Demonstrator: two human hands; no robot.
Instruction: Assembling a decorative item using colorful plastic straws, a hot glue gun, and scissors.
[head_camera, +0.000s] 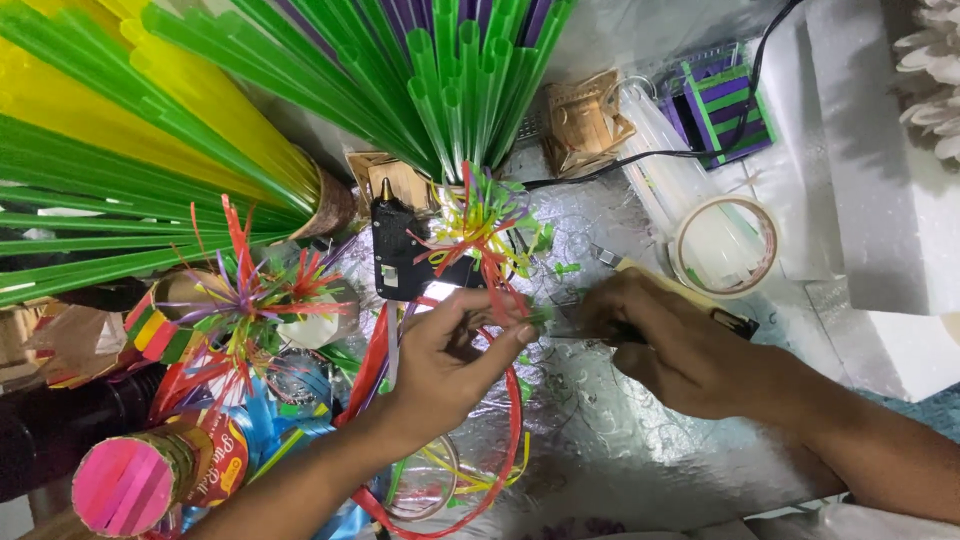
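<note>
Fingers (513, 338) of the left hand (450, 365): thumb and forefinger pressed together, pinching a small green straw piece (540, 316); I log the rest of that hand as curled loosely beneath.

Right hand (672, 345): fingers bunched and bent inward, closed around a dark slim tool (590, 335) whose tip meets the green piece. I cannot tell what kind of tool it is, as the hand covers most of it.

Position of the green straw piece: between the two hands, just above the silver foil sheet (600, 440) that covers the work surface, below and right of the black glue gun (400, 250).

Items I note around the hands:
- Red strip (512, 440), looping under the left wrist and over the foil.
- Curled straw flower (480, 225) in red, yellow and green, just above the left hand, beside the glue gun.
- Bundle of green straws (450, 70), fanning upward from the top centre.
- Yellow straws (180, 90), upper left.
- Second straw flower (250, 295) in red, purple and green, left of the left forearm.
- Tube with pink striped end (125, 485), lower left.
- Tape roll (725, 245), above the right hand, well apart from it.
- Green and purple woven piece (728, 105), upper right.
- White foam block (880, 150), right edge.
</note>
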